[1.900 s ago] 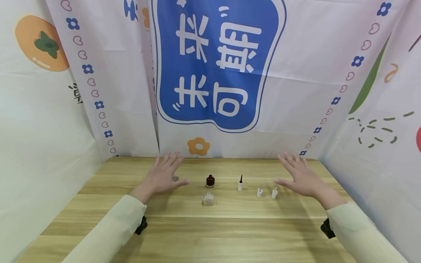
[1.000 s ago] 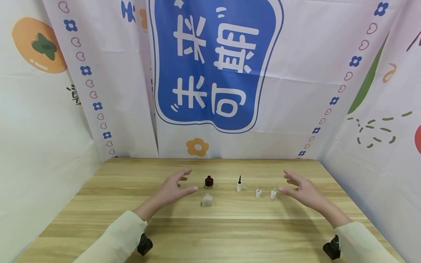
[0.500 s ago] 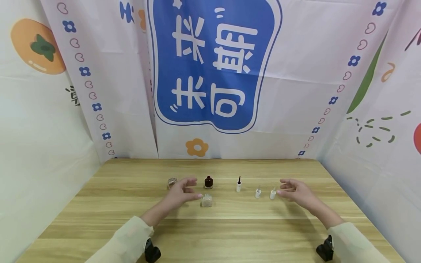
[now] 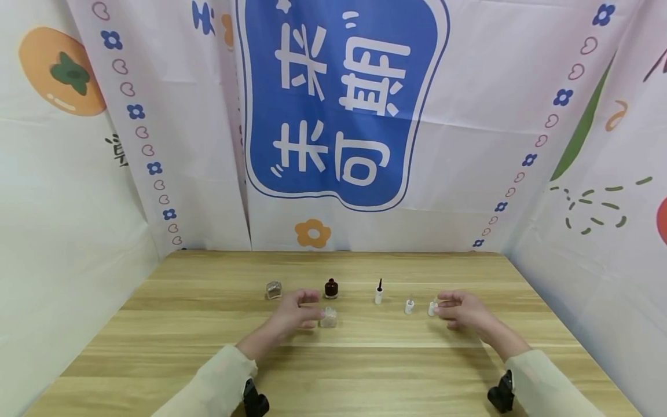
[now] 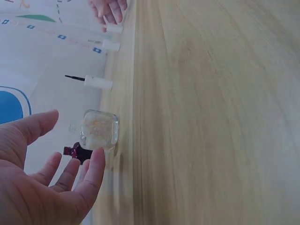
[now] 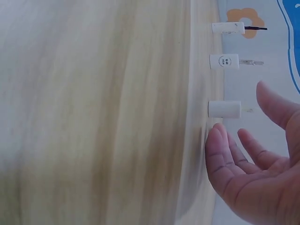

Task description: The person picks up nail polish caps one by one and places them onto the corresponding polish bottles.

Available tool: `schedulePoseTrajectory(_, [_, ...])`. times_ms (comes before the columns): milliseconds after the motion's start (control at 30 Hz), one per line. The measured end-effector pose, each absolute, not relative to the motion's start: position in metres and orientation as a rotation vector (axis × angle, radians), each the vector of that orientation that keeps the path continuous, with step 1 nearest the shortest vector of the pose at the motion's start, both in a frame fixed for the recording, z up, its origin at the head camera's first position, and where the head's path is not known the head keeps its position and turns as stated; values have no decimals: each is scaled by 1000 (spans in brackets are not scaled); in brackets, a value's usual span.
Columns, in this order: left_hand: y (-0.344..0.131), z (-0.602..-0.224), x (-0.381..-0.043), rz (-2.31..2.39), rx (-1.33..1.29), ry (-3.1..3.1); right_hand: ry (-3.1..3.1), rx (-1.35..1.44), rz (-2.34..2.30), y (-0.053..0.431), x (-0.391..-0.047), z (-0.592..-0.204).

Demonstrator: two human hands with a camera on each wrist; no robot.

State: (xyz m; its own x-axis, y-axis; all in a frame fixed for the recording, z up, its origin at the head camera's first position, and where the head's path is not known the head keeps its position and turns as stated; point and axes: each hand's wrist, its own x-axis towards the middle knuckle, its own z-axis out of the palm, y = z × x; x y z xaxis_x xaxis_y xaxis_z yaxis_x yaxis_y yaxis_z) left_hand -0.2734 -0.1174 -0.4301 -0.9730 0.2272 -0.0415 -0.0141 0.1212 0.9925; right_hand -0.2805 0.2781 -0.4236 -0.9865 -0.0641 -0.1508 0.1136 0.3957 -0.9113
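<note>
My left hand (image 4: 296,315), fingers loosely bent and apart, is beside a clear glittery nail polish bottle (image 5: 99,130) that stands uncapped on the table. In the left wrist view, the fingertips (image 5: 97,157) come right up to its glass. Behind it stands a dark red nail polish bottle (image 4: 331,289), also uncapped. My right hand (image 4: 462,313) curves around the air near the rightmost white nail polish cap (image 6: 225,109), which stands with its brush up. Thumb and fingers are spread, with the cap near the opening between them.
Two more white brush caps stand to the left: a middle one (image 4: 409,307) and one with a dark brush (image 4: 378,294). A third bottle, brownish and glittery (image 4: 273,289), is at the left. A printed cloth (image 4: 469,191) hangs behind the wooden table (image 4: 365,376).
Both hands have come down from a raised, spread pose and moved inward, the left to the clear bottle, the right to the rightmost cap. Bottles and caps have stayed in place.
</note>
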Motion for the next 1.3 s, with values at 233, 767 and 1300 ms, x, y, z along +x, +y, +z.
schedulePoseTrajectory(233, [-108, -433, -275, 1932, 165, 2247, 2529, 85, -1577, 273, -285, -427])
schedulePoseTrajectory(767, [-103, -435, -277, 1782, 141, 2333, 2578, 54, -1517, 267, -289, -432])
schedulePoseTrajectory(1300, [-103, -434, -281, 1686, 139, 2344, 2602, 113, -1512, 266, -292, -436])
